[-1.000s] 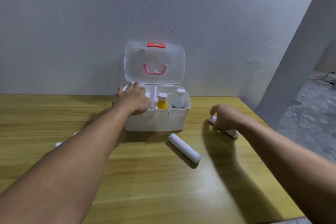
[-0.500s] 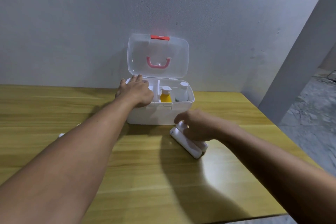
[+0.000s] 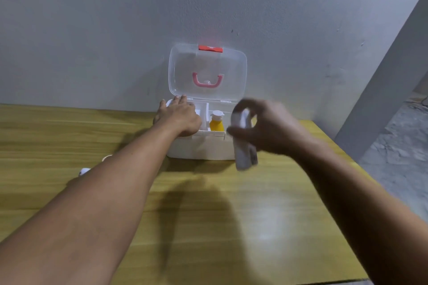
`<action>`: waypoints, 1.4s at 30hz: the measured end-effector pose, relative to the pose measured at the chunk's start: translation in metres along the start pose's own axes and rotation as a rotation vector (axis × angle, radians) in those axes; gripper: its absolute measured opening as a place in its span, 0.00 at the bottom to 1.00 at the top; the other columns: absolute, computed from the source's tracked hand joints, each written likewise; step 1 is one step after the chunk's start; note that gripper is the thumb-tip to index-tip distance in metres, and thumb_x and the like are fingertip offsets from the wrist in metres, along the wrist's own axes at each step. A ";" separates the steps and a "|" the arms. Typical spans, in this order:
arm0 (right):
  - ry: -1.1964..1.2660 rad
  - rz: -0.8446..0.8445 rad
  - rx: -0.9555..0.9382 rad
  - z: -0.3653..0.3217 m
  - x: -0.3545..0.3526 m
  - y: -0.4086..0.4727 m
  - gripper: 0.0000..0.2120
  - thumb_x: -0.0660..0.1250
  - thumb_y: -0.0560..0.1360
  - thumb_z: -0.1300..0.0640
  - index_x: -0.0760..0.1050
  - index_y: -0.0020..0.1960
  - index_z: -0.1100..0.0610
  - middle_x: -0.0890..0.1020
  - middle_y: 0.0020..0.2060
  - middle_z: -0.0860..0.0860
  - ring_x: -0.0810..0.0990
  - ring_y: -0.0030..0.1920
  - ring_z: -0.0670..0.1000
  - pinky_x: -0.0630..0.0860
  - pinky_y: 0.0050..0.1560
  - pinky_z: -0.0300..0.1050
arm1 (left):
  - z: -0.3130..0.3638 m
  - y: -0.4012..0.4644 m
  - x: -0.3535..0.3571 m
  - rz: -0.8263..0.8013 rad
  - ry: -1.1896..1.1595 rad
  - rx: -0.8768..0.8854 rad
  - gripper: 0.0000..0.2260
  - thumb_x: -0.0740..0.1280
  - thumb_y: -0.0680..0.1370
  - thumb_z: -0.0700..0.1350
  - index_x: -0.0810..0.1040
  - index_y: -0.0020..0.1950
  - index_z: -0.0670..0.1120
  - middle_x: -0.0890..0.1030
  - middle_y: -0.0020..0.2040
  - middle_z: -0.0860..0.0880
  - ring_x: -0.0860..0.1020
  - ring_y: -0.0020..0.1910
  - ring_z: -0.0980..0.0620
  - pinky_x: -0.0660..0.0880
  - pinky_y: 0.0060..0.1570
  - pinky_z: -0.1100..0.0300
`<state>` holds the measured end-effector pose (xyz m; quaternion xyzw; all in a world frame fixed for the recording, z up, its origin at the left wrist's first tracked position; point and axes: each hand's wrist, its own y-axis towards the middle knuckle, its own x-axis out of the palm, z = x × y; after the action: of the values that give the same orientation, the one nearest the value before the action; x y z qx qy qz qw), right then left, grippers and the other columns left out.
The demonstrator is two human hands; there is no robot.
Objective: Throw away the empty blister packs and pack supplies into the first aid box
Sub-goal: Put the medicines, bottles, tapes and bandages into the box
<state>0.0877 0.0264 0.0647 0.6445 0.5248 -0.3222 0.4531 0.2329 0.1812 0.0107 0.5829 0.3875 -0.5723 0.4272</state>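
The white first aid box [image 3: 199, 148] stands at the table's back edge, its clear lid [image 3: 208, 69] upright with a pink handle and a red latch. A yellow bottle [image 3: 217, 125] with a white cap stands inside it. My left hand [image 3: 178, 118] lies palm down on the box's left compartment and holds nothing. My right hand [image 3: 275, 127] is in the air in front of the box's right end, shut on white rolls [image 3: 244, 146] that hang down, blurred by motion. It hides the box's right part.
The wooden table [image 3: 231, 215] ends close on the right, with grey floor beyond. Two small white things [image 3: 84, 171] peek out from behind my left forearm. A grey wall stands right behind the box.
My right hand took one roll at the right, slid left onto the second roll, then lifted the white rolls off the table toward the box. My left hand stayed on the box.
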 end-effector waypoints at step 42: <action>-0.047 0.016 0.071 0.037 0.078 0.082 0.30 0.44 0.79 0.37 0.60 0.76 0.48 0.50 0.79 0.53 0.54 0.77 0.60 0.58 0.73 0.65 | -0.059 -0.040 -0.033 0.387 -0.831 -0.165 0.13 0.57 0.80 0.46 0.73 0.37 0.49 0.78 0.54 0.36 0.74 0.51 0.45 0.65 0.48 0.57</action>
<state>0.1886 0.0186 0.0011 0.6567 0.4970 -0.3522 0.4445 0.2139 0.2511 0.0401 0.3298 0.1118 -0.6346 0.6900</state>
